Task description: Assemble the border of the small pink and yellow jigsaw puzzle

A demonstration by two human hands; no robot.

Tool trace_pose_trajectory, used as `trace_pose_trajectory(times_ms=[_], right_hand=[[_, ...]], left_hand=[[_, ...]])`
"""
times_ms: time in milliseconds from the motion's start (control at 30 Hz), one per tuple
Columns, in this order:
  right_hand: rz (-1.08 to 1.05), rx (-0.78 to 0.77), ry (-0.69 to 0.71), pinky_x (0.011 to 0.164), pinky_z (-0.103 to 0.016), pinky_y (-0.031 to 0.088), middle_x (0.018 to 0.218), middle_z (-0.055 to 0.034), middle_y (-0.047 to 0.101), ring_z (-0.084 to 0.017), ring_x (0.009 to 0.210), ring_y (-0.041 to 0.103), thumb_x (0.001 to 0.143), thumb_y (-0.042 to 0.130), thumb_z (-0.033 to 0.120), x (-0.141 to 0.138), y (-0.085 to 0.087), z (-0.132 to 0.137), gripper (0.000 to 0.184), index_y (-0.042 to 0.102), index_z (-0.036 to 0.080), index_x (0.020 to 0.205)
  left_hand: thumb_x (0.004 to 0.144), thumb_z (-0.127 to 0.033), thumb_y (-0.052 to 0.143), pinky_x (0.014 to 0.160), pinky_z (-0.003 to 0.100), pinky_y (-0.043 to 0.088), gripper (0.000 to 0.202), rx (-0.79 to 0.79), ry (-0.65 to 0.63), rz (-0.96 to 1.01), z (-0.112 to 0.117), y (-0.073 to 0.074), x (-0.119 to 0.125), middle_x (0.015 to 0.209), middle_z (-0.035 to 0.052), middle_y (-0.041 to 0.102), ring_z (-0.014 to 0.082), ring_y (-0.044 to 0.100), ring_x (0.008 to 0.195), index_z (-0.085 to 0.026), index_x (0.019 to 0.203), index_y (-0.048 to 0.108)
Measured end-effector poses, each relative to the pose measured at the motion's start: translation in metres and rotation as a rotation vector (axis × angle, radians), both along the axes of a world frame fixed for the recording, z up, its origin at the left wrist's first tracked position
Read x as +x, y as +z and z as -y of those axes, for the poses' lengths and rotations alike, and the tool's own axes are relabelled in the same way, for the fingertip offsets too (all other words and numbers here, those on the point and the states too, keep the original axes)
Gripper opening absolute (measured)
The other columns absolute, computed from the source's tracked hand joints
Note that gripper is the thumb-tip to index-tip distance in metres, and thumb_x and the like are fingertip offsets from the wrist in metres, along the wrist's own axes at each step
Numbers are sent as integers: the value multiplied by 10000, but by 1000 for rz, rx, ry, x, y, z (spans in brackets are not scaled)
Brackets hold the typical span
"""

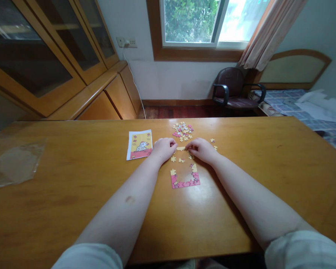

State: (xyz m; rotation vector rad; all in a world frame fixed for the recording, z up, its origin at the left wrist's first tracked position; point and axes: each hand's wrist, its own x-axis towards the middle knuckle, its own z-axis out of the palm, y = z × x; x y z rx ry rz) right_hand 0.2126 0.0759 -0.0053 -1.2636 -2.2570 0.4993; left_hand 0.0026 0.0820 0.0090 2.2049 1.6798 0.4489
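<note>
A partly built puzzle frame (184, 178) in pink and yellow lies on the wooden table (72, 186). My left hand (164, 148) rests curled at its top left, fingers closed on a yellow strip of joined pieces (180, 148). My right hand (202, 149) is curled at the top right, fingertips pinching the same strip's other end. A pile of loose puzzle pieces (182, 131) lies just beyond both hands. A few single pieces (177, 160) lie between my hands and the frame.
A picture card (140, 144) of the puzzle lies left of my left hand. A clear plastic bag (15, 163) sits at the table's far left. Beyond the table stand a dark office chair (232, 91), wooden cabinets (58, 63) and a bed (310, 108).
</note>
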Motion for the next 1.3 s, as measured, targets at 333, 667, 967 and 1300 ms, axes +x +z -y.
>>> trace_pose_trajectory(times_ms=[333,667,967,1300], right_hand=[[8,-4,8,727,-267,442,760,-21,674,-152,740,576,751,620,82,-1,3,1,196,728,204,860],[-45,55,-432,785,-318,463,888,-53,717,-192,797,628,820,528,253,19,7,-6,219,716,202,919],[-119,8,-835,783,-328,459,934,-69,722,-217,843,636,804,487,314,67,0,-25,277,702,196,933],[-256,-102,-862,795,-331,472,949,-91,713,-228,883,641,758,516,317,73,-7,-30,289,689,172,939]], left_hand=[[858,-331,419,727,302,436,305,-54,41,205,-5,-3,-6,864,50,712,212,618,847,-196,802,686],[853,-320,439,698,266,461,274,-3,242,642,-10,-7,-11,819,33,700,179,627,810,-186,780,666],[893,-279,430,695,271,453,265,543,320,754,32,58,-19,752,15,644,150,596,749,-193,765,646],[864,-266,507,656,288,407,159,428,80,199,69,100,-30,733,3,630,166,565,713,-220,769,625]])
